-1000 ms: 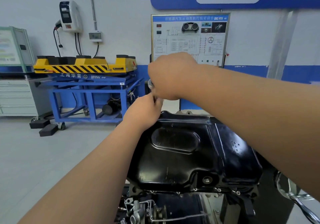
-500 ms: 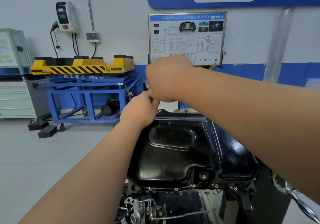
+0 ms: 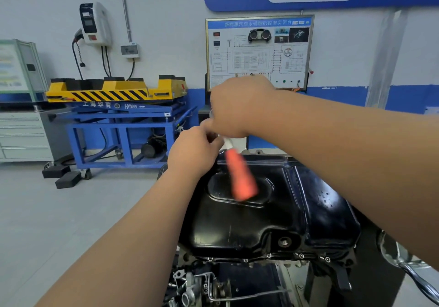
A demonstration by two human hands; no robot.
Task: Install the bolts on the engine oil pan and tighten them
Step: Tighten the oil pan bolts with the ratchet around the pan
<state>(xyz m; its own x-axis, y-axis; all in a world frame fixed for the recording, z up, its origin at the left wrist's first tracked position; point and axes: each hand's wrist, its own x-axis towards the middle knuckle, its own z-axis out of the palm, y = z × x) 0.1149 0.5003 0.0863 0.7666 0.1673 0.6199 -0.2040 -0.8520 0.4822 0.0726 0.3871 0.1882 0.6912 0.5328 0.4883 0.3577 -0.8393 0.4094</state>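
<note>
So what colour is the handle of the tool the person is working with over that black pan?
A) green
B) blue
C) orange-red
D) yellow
C: the blurred handle of the tool, which juts out below the right hand over the oil pan, is orange-red.

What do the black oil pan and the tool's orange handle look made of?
Glossy black oil pan: likely painted pressed sheet metal, given its sharp reflections and stamped contours. Orange-handled tool: the handle is probably plastic or rubber, but motion blur leaves its finish open.
</note>
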